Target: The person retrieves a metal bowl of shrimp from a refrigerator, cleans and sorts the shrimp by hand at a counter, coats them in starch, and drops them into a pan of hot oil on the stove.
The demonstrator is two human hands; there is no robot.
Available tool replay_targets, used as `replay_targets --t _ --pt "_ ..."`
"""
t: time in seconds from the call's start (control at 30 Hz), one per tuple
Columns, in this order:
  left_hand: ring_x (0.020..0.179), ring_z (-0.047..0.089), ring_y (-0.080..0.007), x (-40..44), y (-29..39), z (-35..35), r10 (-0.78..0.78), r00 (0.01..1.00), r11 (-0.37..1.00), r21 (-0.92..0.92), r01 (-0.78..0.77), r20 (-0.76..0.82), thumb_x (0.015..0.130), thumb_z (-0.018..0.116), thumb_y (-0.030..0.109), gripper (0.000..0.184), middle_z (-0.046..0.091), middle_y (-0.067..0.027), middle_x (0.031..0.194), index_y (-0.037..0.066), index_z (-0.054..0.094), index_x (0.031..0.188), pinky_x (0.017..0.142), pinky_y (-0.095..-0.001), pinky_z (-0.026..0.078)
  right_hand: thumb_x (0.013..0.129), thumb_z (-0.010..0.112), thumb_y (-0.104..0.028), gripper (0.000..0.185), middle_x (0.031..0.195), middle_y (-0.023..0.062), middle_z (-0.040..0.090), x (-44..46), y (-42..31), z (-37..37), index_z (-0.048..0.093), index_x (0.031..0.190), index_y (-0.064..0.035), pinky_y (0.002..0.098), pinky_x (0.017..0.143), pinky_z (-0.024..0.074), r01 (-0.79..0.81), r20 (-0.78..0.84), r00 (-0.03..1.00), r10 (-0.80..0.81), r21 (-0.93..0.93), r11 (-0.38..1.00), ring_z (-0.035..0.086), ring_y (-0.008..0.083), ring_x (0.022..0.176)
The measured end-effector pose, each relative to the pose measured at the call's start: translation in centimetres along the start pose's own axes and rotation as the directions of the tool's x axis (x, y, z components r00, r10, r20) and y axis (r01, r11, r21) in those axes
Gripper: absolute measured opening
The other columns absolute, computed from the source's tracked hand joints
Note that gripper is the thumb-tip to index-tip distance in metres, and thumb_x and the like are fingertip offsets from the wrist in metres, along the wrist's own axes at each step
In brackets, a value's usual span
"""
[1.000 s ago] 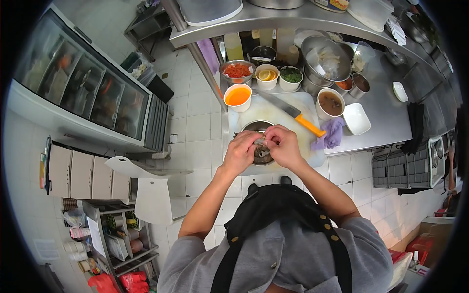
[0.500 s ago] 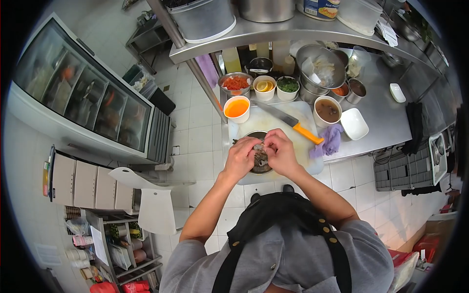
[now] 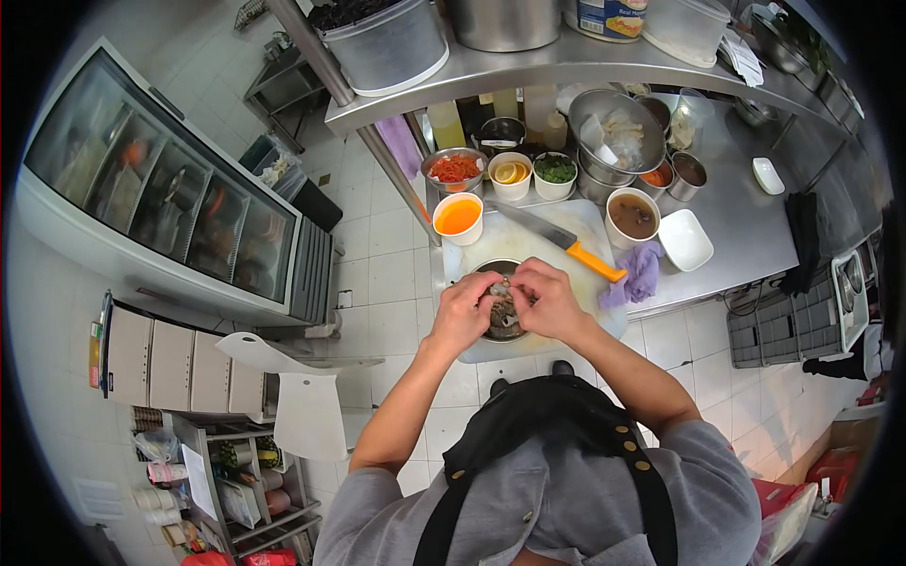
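Note:
My left hand [image 3: 462, 309] and my right hand [image 3: 549, 300] meet above a round metal bowl [image 3: 496, 263] on the white cutting board [image 3: 587, 294]. Between my closed fingertips is a small greyish, translucent piece that looks like a raw shrimp [image 3: 501, 285]; both hands pinch it. More greyish pieces lie in the bowl, partly hidden by my hands. A knife [image 3: 547, 233] with a yellow handle rests across the board, to the right of the bowl and touched by neither hand.
Along the board's far edge stand tubs of orange liquid [image 3: 459, 218], lemon slices [image 3: 511, 172] and chopped greens [image 3: 555, 170]. A brown-liquid tub [image 3: 632, 217], purple cloth [image 3: 643, 271] and white dish [image 3: 685, 240] sit to the right. A steel shelf [image 3: 566, 58] overhangs the counter.
My hands stay over the bowl, with fingertips shifting slightly around the small piece. The whole view has moved a little; nothing on the counter has visibly changed place.

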State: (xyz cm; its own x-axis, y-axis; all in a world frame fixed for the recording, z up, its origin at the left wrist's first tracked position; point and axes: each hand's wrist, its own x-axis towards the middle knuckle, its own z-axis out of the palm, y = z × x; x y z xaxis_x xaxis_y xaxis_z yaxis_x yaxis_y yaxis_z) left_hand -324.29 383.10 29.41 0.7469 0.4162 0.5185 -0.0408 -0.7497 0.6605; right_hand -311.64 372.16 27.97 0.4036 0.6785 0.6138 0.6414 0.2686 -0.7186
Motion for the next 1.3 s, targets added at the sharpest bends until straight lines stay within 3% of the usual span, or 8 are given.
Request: replay_targets --t 0.2,0.33,0.6,0.8,0.93,1.07,1.17,1.3 --pt "0.081 0.065 -0.0213 0.0 -0.2 -0.3 -0.130 0.991 0.986 -0.107 0.130 0.008 0.069 0.063 -0.012 0.031 0.065 -0.0122 0.089 0.000 0.061 0.098 0.071 -0.0298 0.052 0.072 0.065 0.004 0.008 0.070 0.0040 0.062 0.3 0.4 -0.3 0.062 0.080 0.0021 0.0200 0.049 0.0436 -0.145 -0.017 0.989 0.147 0.099 0.985 0.055 0.0065 0.056" --pt "0.083 0.062 -0.0146 -0.6 -1.8 0.3 -0.343 0.936 0.770 -0.595 0.232 -0.079 0.071 0.063 -0.016 0.031 0.064 -0.0103 0.093 -0.004 0.058 0.099 0.073 -0.0258 0.052 0.072 0.066 0.001 0.004 0.064 0.0026 0.062 -0.6 2.6 0.1 0.064 0.076 0.0012 0.0198 0.051 0.0453 -0.402 -0.094 0.880 0.465 0.372 0.837 0.055 0.0038 0.056" --pt "0.080 0.061 -0.0137 -1.7 -3.1 -0.2 -0.505 0.828 0.528 -0.846 0.075 -0.243 0.072 0.064 -0.016 0.033 0.063 -0.0090 0.091 -0.005 0.055 0.102 0.072 -0.0244 0.052 0.075 0.067 -0.002 0.004 0.067 0.0039 0.063 4.0 2.9 -5.7 0.065 0.077 0.0005 0.0209 0.050 0.0437 -0.214 -0.312 0.924 0.219 0.051 0.975 0.054 0.0049 0.054" --pt "0.082 0.063 -0.0168 -0.9 -4.9 3.2 -0.494 0.834 0.842 -0.104 0.529 0.245 0.072 0.067 -0.005 0.029 0.065 -0.0089 0.094 0.001 0.063 0.099 0.074 -0.0285 0.051 0.072 0.057 0.002 0.033 0.087 0.0175 0.066 11.9 10.8 -14.8 0.064 0.103 -0.0039 0.0326 0.070 0.0503 -0.253 -0.439 0.898 -0.002 -0.521 0.815 0.065 0.0262 0.078" --pt "0.109 0.051 -0.0348 1.0 -4.0 4.7 -0.135 0.981 0.991 0.031 0.132 0.137 0.072 0.066 0.000 0.029 0.057 -0.0164 0.119 0.003 0.063 0.101 0.094 -0.0398 0.042 0.076 0.048 0.009 0.046 0.096 0.0143 0.067 11.5 14.1 -19.1 0.062 0.116 -0.0101 0.0300 0.077 0.0506 -0.289 -0.535 0.845 -0.019 -0.486 0.825 0.065 0.0197 0.086" --pt "0.083 0.060 -0.0224 9.2 6.1 7.0 -0.119 0.961 0.975 -0.154 0.161 0.248 0.072 0.071 0.004 0.030 0.061 -0.0131 0.106 0.002 0.063 0.100 0.068 -0.0310 0.050 0.072 0.056 0.002 0.036 0.084 0.0115 0.067 8.5 13.2 -24.1 0.064 0.108 -0.0040 0.0288 0.074 0.0507 -0.397 -0.567 0.791 0.230 -0.188 0.899 0.065 0.0185 0.077" --pt "0.063 0.054 -0.0138 17.5 15.9 11.2 0.376 0.905 0.889 -0.353 -0.292 0.199 0.072 0.073 0.008 0.027 0.062 -0.0075 0.087 0.001 0.064 0.096 0.056 -0.0262 0.044 0.077 0.061 0.000 0.032 0.087 0.0054 0.066 5.3 9.2 -28.5 0.063 0.108 -0.0006 0.0257 0.064 0.0489 -0.366 -0.556 0.687 0.468 0.291 0.884 0.060 0.0100 0.073" --pt "0.067 0.059 -0.0130 31.5 26.8 21.2 0.415 0.866 0.874 -0.386 -0.295 0.278 0.079 0.067 0.017 0.018 0.065 -0.0070 0.078 0.002 0.067 0.089 0.062 -0.0263 0.046 0.080 0.065 -0.014 0.018 0.077 0.0027 0.065 -4.2 6.2 -38.5 0.069 0.091 -0.0006 0.0219 0.056 0.0440 -0.501 -0.546 0.700 0.460 0.084 0.861 0.054 0.0070 0.064"
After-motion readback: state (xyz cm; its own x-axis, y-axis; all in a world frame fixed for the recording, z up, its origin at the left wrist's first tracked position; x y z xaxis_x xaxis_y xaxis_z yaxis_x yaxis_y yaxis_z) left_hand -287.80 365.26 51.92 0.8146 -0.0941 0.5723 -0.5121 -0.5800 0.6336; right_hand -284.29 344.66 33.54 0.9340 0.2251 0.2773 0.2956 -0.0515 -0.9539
